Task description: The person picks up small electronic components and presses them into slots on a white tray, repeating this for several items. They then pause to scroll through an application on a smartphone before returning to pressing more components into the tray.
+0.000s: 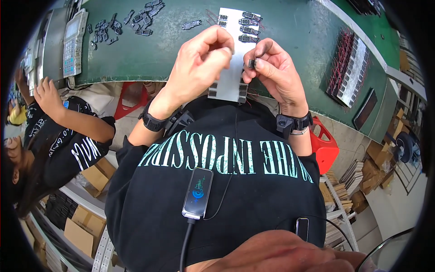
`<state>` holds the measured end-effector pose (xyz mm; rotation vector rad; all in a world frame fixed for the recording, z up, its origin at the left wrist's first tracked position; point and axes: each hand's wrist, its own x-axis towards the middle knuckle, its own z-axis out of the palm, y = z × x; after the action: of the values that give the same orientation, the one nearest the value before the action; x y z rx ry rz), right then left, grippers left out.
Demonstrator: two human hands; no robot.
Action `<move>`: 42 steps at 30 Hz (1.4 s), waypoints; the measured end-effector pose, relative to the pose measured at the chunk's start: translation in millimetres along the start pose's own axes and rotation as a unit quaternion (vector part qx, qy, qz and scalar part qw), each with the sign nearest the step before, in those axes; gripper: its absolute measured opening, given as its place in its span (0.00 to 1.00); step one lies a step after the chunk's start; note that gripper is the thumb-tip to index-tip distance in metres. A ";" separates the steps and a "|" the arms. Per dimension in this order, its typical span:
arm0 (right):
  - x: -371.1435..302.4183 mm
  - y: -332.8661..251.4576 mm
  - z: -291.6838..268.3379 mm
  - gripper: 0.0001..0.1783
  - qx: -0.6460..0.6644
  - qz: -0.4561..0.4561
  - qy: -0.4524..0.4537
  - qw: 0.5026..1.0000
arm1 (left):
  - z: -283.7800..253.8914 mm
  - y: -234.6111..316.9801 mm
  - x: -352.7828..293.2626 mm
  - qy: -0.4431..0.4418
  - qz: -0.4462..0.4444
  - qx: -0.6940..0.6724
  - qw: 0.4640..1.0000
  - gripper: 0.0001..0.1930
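Note:
My left hand hovers over the left edge of a white strip, thumb and fingertips pressed together; what they hold, if anything, is hidden. Just right of it, my right hand pinches a small black rectangular part between thumb and fingers above the strip's right edge. At the strip's far right, several black oblong modules lie in a column. Small dark square pieces with thin red wires sit along its far left side, and more at its near end.
Loose black modules are scattered at the far left of the green table, one lying apart. A keypad device stands left. Rightward lie a red-wired strip and a dark flat device. A co-worker sits left.

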<state>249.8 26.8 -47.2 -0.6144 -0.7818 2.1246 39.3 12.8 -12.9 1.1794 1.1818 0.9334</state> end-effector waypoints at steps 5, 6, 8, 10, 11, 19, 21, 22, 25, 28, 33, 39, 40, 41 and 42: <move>-6.4 -5.2 -0.3 0.12 -0.044 -0.002 0.046 0.998 | -58.9 -5.2 -13.9 -0.077 0.044 -0.013 0.996 0.05; -8.7 -6.4 -2.7 0.12 -0.089 -0.007 0.074 0.993 | -69.6 -2.0 -19.5 -0.040 0.039 0.156 0.986 0.05; -14.1 -8.7 -8.5 0.12 -0.114 -0.019 0.084 0.990 | -83.3 3.2 -31.9 0.003 0.028 0.326 0.945 0.05; -16.8 -9.7 -12.5 0.11 -0.173 -0.041 0.123 0.976 | -88.9 6.1 -46.8 0.010 0.081 0.466 0.881 0.06; -14.7 -9.3 -12.1 0.11 -0.170 -0.041 0.120 0.977 | -90.5 8.4 -50.1 0.010 0.107 0.530 0.841 0.06; -6.3 -6.1 1.2 0.10 -0.220 -0.089 0.167 0.957 | -69.6 -21.1 9.8 0.156 0.171 0.580 0.781 0.12; -10.6 -5.6 1.0 0.10 -0.217 -0.087 0.176 0.956 | -71.0 -36.9 20.3 0.155 0.196 0.560 0.790 0.12; -11.9 -5.8 1.2 0.10 -0.214 -0.086 0.180 0.956 | -71.0 -40.9 21.7 0.154 0.207 0.550 0.795 0.13; -10.5 -4.6 0.8 0.09 -0.222 -0.092 0.188 0.952 | -70.0 -43.6 22.2 0.163 0.238 0.557 0.779 0.13; -5.3 -5.0 13.1 0.09 -0.234 -0.102 0.193 0.948 | -62.6 -39.3 19.1 0.161 0.231 0.522 0.805 0.12; 16.4 -4.6 44.8 0.10 -0.299 -0.131 0.173 0.929 | -20.9 -7.1 5.8 0.107 0.144 0.268 0.947 0.14; 23.7 0.4 31.8 0.10 -0.358 -0.141 0.187 0.904 | -3.6 -16.4 9.9 0.049 0.036 -0.053 0.997 0.15; 23.2 1.3 29.4 0.10 -0.365 -0.137 0.188 0.901 | -2.4 -16.1 9.4 0.042 0.035 -0.046 0.997 0.15; 22.4 1.9 27.4 0.10 -0.373 -0.134 0.189 0.899 | -1.3 -15.7 8.7 0.035 0.034 -0.038 0.998 0.15; 21.0 2.1 26.0 0.10 -0.380 -0.131 0.189 0.896 | -0.4 -15.9 8.3 0.029 0.034 -0.030 0.999 0.15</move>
<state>219.8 33.9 -34.0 -1.2054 -1.3780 1.3398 39.6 18.1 -30.0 1.1565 1.1574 1.0525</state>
